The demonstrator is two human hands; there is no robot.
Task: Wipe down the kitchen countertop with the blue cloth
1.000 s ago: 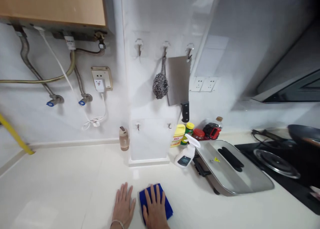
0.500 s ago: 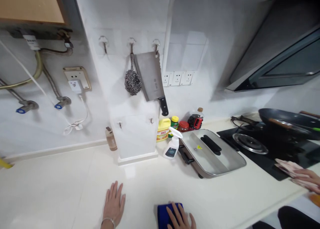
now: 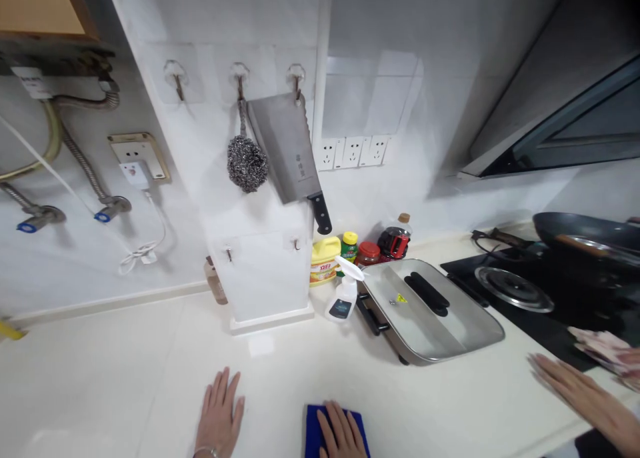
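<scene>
My left hand lies flat on the white countertop, fingers stretched out and nothing under them that I can see. A bracelet circles that wrist. At the lower middle edge my right hand rests palm down on a folded blue cloth, its fingers extended over the top; the lower part of the hand is cut off by the frame. Beyond the hands, a white spray bottle stands upright beside an electric pan with a glass lid.
Another person's hand reaches over the counter's right front edge, near a pinkish cloth by the black cooktop. A cleaver and a steel wool scrubber hang on the wall pillar. A yellow jug stands behind the spray bottle.
The view has shifted slightly to the right. The other person's flat hand has come over the counter at right. My right hand's fingers are closer together on the blue cloth.
</scene>
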